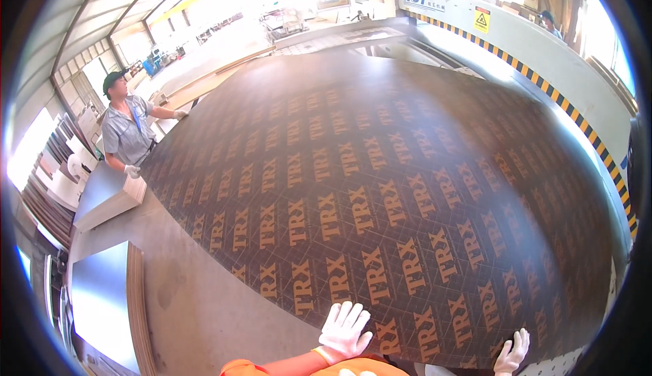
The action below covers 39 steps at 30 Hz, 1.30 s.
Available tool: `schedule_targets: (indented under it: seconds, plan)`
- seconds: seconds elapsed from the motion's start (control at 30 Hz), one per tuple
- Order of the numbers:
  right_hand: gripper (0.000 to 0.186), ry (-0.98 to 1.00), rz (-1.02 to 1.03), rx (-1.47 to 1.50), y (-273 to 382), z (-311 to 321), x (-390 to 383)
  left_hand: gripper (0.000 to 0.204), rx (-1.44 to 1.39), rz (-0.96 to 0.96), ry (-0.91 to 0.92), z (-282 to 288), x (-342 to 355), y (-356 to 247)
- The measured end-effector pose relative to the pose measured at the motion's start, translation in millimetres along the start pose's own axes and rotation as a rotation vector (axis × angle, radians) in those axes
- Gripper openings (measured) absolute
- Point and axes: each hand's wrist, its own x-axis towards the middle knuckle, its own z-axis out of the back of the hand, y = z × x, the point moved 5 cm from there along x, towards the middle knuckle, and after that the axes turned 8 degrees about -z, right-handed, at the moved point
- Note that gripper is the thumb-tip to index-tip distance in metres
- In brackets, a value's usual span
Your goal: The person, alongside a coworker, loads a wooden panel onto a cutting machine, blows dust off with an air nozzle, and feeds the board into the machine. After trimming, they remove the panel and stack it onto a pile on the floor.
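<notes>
A big brown board (326,172) fills most of the view. It has rows of orange print on top. It lies flat, ahead of both hands, and spreads far out to the left and the right. The wide lens bends its sides, so I cannot tell for sure which way is its long way. Along its right side runs a long gray machine (516,30) with a yellow and black stripe. On the left, away from the big board, there are two piles: a near pile of boards (102,301) and a far pile of boards (112,189). A worker (129,125) stands at the big board's far left edge, with both gloved hands at that edge. A bit of pale desk (557,365) with little holes peeks out past the near right edge of the board. The rest of it under there is hidden.

The left hand (344,332), in a white glove, rests on the near edge, fingers out straight, thumb apart. It reaches farther over the top. The right hand (513,354) is near the desk bit, at the rim, with its fingers up and not curled. I cannot tell how hard it touches.
</notes>
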Motion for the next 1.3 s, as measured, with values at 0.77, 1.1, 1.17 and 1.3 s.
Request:
schedule_targets:
  seconds: [0.77,1.1,1.17,1.3]
  plan:
    - [0.049,0.199,0.038,0.276,24.7,-224.2,398.5,0.053,0.321,0.224,-0.139,-63.3,228.9,58.6]
    - [0.048,0.215,0.168,0.264,72.7,-262.7,479.3,0.054,0.346,0.338,-0.194,-73.1,248.9,86.9]
    - [0.048,0.201,0.216,0.295,83.8,-282.1,516.1,0.054,0.369,0.404,-0.119,-87.5,269.4,99.6]
    - [0.048,0.206,0.289,0.358,97.3,-334.5,591.4,0.056,0.417,0.475,-0.130,-113.6,324.3,115.2]
